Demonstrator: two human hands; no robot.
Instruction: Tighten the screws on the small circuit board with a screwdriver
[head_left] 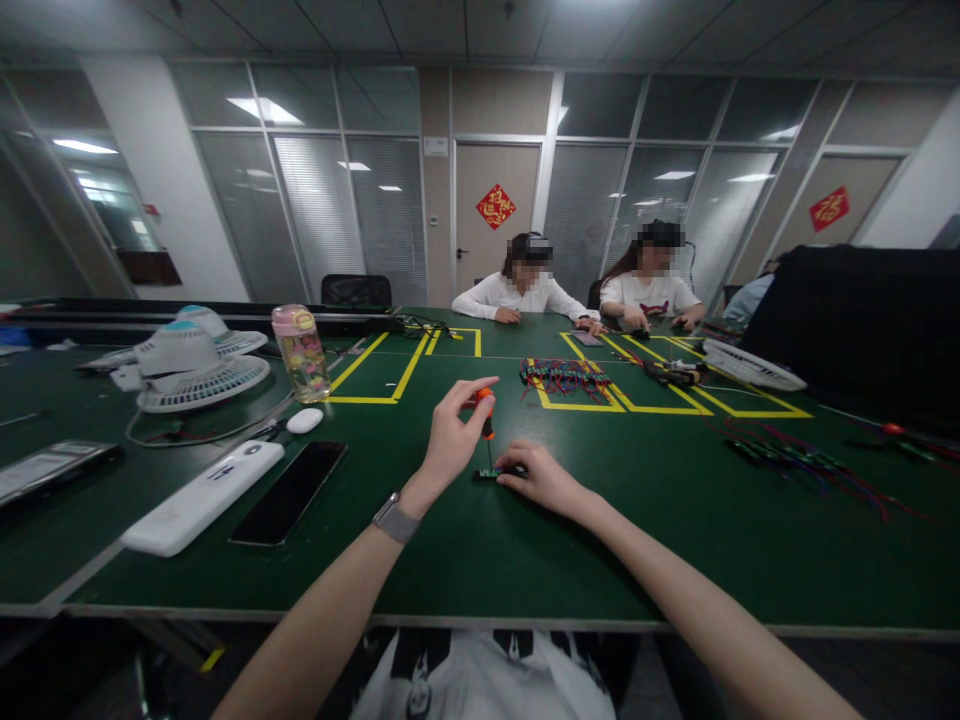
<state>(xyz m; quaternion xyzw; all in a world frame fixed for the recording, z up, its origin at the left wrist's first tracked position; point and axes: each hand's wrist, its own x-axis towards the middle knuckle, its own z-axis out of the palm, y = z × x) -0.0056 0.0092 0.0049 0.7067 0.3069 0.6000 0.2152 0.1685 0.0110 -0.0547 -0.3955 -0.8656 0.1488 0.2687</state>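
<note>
My left hand (459,432) is closed round the orange and black handle of a screwdriver (487,415). The tool stands upright, its thin shaft reaching down to a small green circuit board (486,475) on the green table. Whether the tip sits in a screw is too small to tell. My right hand (536,474) rests on the table with its fingers closed on the right end of the board. Those fingers hide that end. A watch (395,517) is on my left wrist.
On the left lie a black phone (289,495), a white power bank (204,497), a bottle (301,353) and fan parts (202,380). Bundled wired boards (566,377) lie ahead, more wired boards (795,455) to the right. Two people (517,292) sit across the table.
</note>
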